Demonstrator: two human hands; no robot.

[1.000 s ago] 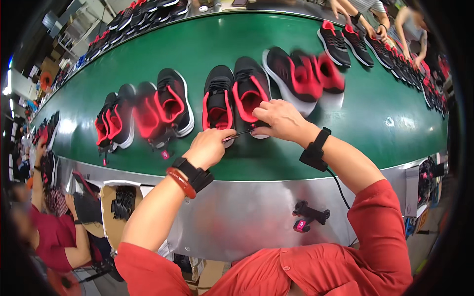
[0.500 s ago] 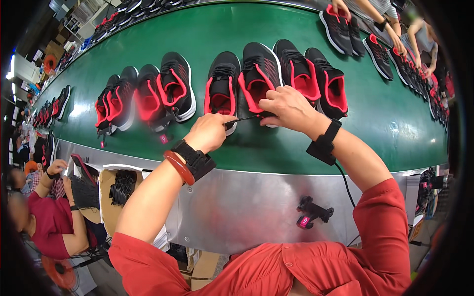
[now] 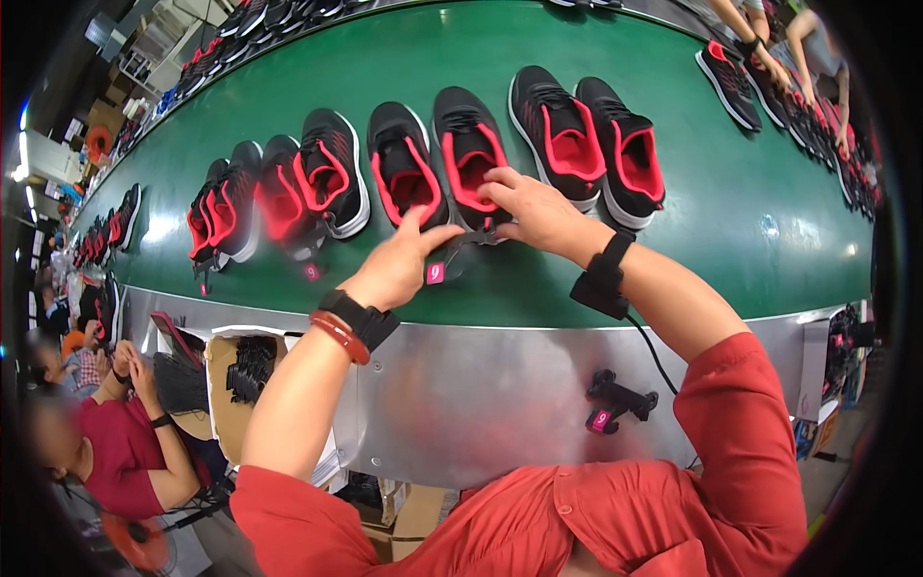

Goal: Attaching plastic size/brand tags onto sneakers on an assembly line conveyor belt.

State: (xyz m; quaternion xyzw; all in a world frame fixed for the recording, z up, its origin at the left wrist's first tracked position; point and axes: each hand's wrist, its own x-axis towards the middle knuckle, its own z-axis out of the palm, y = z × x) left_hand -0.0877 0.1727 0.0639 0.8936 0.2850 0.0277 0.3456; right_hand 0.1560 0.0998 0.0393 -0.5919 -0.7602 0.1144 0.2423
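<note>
A pair of black sneakers with red lining lies in front of me, a left sneaker and a right sneaker, heels toward me. My left hand is at the left sneaker's heel, closed on a black plastic shoe hanger; index finger and thumb show. A pink tag hangs from that hanger. At the right sneaker's heel, my right hand is closed, fingertips in the collar and thumb near the hanger. Exactly how hanger and heels join is partly hidden.
Other sneaker pairs flank this one on the green belt. Another tagged hanger lies on the metal ledge. A box of black pieces stands left, near a seated person. Other people's hands handle sneakers far right.
The hanger's pink tag has come into view below my left hand. My right fingers now reach into the right sneaker's collar. The sneakers to the right stand farther from the middle pair.
</note>
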